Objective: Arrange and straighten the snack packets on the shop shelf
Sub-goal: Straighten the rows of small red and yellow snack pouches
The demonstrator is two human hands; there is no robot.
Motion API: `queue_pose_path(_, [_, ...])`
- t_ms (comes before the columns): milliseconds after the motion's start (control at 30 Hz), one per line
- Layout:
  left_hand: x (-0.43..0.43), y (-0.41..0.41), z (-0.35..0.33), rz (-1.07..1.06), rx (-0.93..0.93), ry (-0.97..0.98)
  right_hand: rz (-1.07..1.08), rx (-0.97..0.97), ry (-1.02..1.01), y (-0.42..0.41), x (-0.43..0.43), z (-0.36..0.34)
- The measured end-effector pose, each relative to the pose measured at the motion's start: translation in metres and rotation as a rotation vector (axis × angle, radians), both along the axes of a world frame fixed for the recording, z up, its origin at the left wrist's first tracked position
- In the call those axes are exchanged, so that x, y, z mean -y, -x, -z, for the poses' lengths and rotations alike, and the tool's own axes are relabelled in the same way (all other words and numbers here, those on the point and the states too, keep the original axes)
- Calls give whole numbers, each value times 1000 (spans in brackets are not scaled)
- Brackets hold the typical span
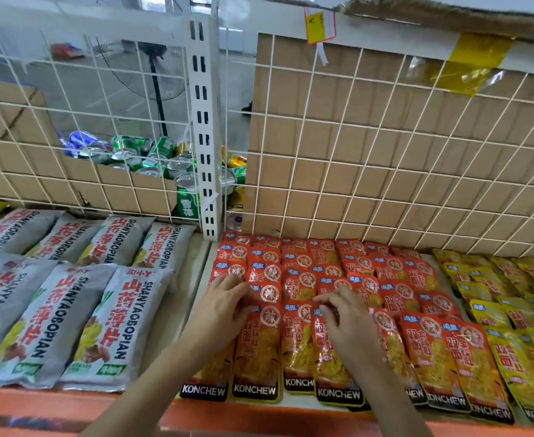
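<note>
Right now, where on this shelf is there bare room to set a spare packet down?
One bare strip of shelf runs between the grey packets and the red packets, just left of the left hand. Elsewhere it is crowded: red packets overlap in rows, and yellow packets fill the right end.

Lower centre: left hand lying flat, fingers spread, on red packets, which are overlapping in rows. Right hand sitting just beside it, fingers bending down onto packet tops; pinching or not, can't tell. Grey packets lying lower left, yellow packets lower right. Drink cans sitting behind wire grid, mid-left.
</note>
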State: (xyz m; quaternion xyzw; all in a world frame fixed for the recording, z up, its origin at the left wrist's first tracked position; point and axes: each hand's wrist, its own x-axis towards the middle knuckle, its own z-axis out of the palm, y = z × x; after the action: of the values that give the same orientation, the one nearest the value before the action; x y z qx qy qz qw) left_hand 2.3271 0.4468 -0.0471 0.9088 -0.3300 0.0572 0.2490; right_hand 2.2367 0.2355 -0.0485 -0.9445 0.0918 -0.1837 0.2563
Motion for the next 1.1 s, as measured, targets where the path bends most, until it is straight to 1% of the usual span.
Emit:
queue_pose_path(100, [0,12,4,-22,60,6,0,38,8,-2,-2,2])
queue_pose_path(300, [5,38,16,-51,51,-280,-21,63,39,-2,-7,6])
queue_pose_path(467, [6,45,16,-85,55,-357,-33,89,64,-2,-6,8])
queue_pose_path(567, [5,49,14,-112,19,-318,-33,111,79,-1,-6,7])
queue_pose_path(633, [3,51,14,-146,-15,-217,-31,120,101,-1,-5,7])
queue_pose_path(700, [-2,51,16,-199,-5,-150,-58,107,132,-2,-4,6])
queue_pose_path(800, [-11,47,14,-234,-7,-186,-194,9,115,-4,-12,1])
queue_pose_path(900, [-18,44,16,-217,-20,-201,-326,-84,116,-6,-24,-4])
queue_pose_path(1033, [-20,46,17,-186,-69,-230,-322,-84,105,-11,-38,-5])
queue_pose_path(1100, [-19,47,14,-182,-88,-175,-309,-86,93,-12,-42,-6])
